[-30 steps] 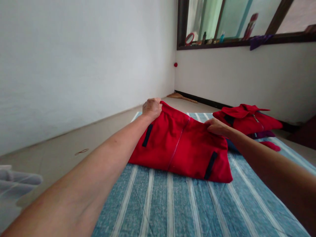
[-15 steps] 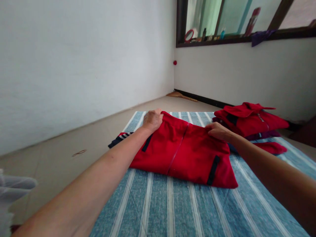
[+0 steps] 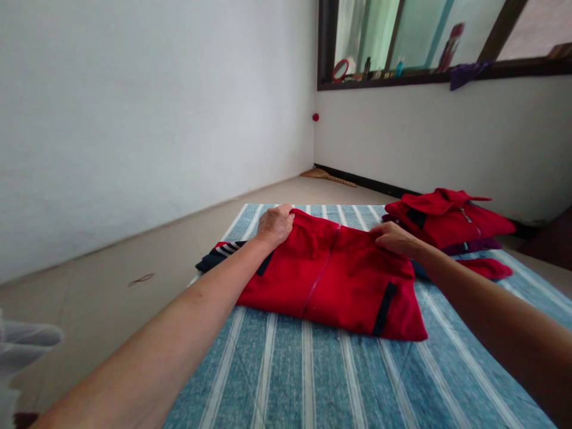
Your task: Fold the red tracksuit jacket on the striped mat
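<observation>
Flat, red garment (image 3: 330, 280) with dark-trimmed pockets (image 3: 384, 308)

A jacket (image 3: 330, 280) lies in the middle of the mattress (image 3: 286, 381), with a garment (image 3: 218, 253) poking out from under its left side. At the far right corner sits a pile (image 3: 447, 220), a sock-like piece (image 3: 485, 268) just before it. Beyond the far edge, on the floor (image 3: 179, 238), a broom (image 3: 328, 177) lies in the room's corner, and a window (image 3: 402, 42) is set in the wall behind the pile.
</observation>
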Tool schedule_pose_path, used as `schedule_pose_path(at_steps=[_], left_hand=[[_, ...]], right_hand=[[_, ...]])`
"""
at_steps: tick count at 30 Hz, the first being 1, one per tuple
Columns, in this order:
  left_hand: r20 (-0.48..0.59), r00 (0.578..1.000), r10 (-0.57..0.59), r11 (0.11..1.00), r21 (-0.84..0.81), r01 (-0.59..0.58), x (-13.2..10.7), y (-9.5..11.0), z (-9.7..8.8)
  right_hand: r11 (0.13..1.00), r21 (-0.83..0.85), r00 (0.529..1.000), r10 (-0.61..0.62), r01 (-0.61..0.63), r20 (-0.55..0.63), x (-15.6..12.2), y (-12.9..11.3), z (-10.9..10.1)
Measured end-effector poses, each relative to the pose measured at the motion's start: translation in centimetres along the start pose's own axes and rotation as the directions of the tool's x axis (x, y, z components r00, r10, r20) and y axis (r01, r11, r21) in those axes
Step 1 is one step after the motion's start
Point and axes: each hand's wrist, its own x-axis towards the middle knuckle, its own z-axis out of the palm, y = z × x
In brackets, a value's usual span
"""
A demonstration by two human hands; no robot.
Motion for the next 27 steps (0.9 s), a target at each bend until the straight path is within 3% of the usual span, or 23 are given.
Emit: schedule_pose_path(at_steps=[8,12,16,19,23,27], left_hand=[[-0.031,0.999,-0.015,1.0,-0.008,0.015,-0.2,0.1,-2.4],[-0.095,0.995,-0.008,0.999,-0.043,0.004,-0.7,0.0,-5.2],[-0.195,0.98,0.045,0.978,-0.192,-0.083,-2.2,-0.1,-9.0],[-0.215,0.974,0.071,0.946,-0.296,-0.135,-4.6,-0.3,-12.2],[-0.17,0.985,0.034,0.907,-0.409,-0.102,-9.4,-0.8,-16.4],[-0.088,0.996,0.004,0.893,-0.449,-0.043,-15.5,-1.4,-19.8]], right_hand=[[0.994,0.097,0.999,-0.054,0.054,-0.003,-1.4,-0.8,-0.9],[0.976,0.192,0.994,-0.107,0.105,0.0,-3.1,-1.6,-1.8],[0.947,0.288,0.988,-0.153,0.14,0.026,-6.4,-3.2,-2.6],[0.929,0.334,0.984,-0.177,0.158,0.028,-9.5,-4.2,-2.9],[0.896,0.389,0.964,-0.257,0.212,0.069,-14.0,-4.9,-2.5],[0.901,0.268,0.925,-0.373,0.341,0.075,-19.2,-5.0,-1.0]])
